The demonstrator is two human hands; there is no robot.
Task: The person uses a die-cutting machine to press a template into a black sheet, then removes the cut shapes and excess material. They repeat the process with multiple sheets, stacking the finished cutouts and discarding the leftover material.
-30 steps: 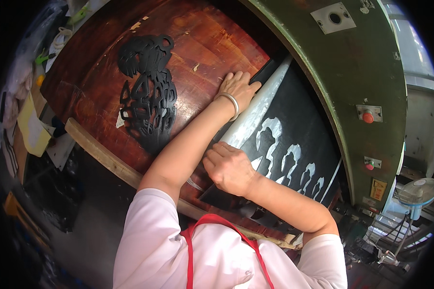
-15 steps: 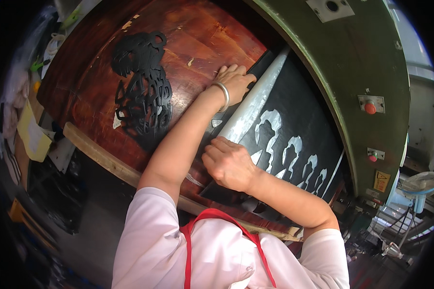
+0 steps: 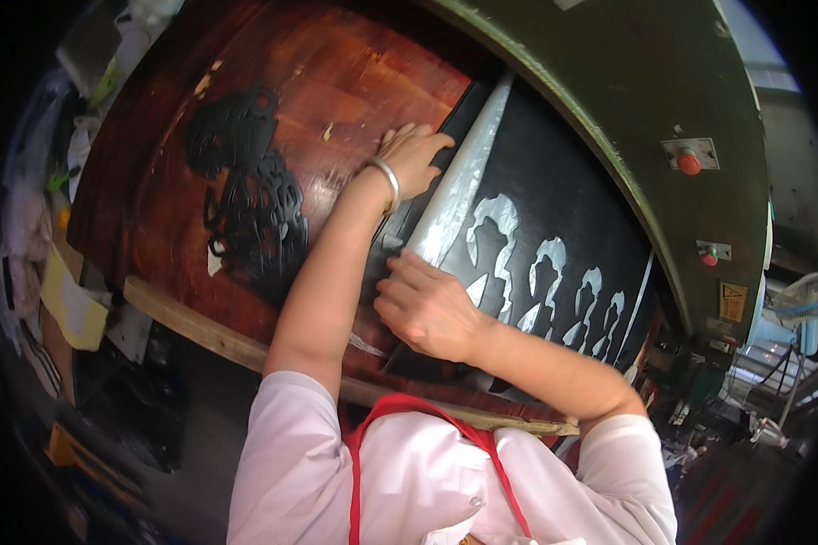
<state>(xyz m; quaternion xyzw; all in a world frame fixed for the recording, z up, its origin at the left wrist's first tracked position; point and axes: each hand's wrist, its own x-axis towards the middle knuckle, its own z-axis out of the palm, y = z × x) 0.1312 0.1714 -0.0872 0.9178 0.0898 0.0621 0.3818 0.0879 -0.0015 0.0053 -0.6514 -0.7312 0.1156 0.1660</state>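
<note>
My left hand (image 3: 411,162), wearing a silver bangle (image 3: 390,185), lies with its fingers stretched out at the left edge of a black sheet (image 3: 538,150). Along that edge a strip of shiny silvery-white film (image 3: 459,177) runs lengthwise, narrowing toward the far end. At the strip's near end my right hand (image 3: 432,307) is closed, its fingertips pinching the film's edge. Several curved cutouts (image 3: 497,216) in the black sheet show silvery film through them. Hidden by the right hand is exactly how much film it grips.
A pile of black cut-out pieces (image 3: 254,195) lies on the reddish-brown board (image 3: 354,82) at left. Wooden edging (image 3: 195,322) borders the board's near side. Beyond the sheet rises a green machine body (image 3: 600,100) with red buttons (image 3: 689,162). A fan stands far right.
The camera view has shifted, so the board and sheet sit slightly further left in the picture. Both hands keep nearly the same places and poses, the right one still at the film's near end.
</note>
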